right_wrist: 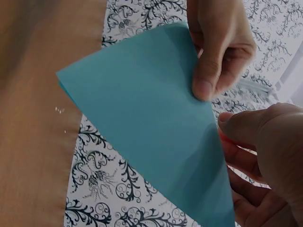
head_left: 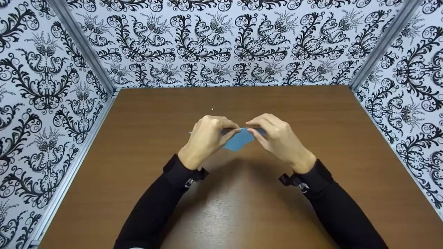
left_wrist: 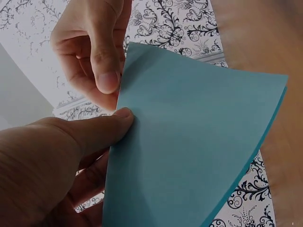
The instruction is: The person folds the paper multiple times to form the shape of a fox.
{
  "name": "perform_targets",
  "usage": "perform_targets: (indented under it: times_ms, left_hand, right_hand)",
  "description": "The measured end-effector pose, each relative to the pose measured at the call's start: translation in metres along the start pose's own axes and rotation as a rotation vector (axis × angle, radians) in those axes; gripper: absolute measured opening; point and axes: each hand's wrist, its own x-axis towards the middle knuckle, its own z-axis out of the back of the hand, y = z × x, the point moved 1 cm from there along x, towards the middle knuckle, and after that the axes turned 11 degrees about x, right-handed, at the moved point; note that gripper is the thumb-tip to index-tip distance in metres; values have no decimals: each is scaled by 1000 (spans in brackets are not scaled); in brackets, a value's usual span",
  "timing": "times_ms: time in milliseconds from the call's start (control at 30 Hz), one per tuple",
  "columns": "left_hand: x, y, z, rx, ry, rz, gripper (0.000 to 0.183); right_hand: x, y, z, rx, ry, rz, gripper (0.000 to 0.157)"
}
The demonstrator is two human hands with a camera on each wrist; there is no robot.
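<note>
Blue folded paper (head_left: 239,140), held up.
The left hand (head_left: 208,135) pinches one edge; whether the right hand (head_left: 278,136), close beside, grips too, I can't tell.

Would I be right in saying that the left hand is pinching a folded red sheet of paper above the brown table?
Not quite: the sheet of paper is blue, as the head view shows. The left hand does pinch it, folded, above the brown table.
</note>
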Motion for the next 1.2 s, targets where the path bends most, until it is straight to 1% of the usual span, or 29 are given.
perform_targets:
  times_ms: [200, 367, 500, 767, 1000, 1200]
  left_hand:
    - [0, -3, -1, 18, -3, -15, 14]
    - [1, -5, -2, 13, -5, -29, 13]
    - [1, -6, -4, 27, -18, -35, 11]
    - [0, -5, -6, 44, -48, -60, 6]
    - [0, -1, -1, 59, -39, -71, 6]
    - [1, 8, 6, 66, -30, -52, 6]
  right_hand:
    - [0, 1, -7, -18, 9, 21, 15]
    - [0, 1, -8, -34, 9, 6, 9]
    - [-1, 3, -7, -46, 14, -4, 8]
    - [-1, 3, -8, -9, 31, -19, 6]
    - [-2, -1, -7, 32, 31, -22, 5]
    - [-2, -7, -3, 41, 6, -45, 4]
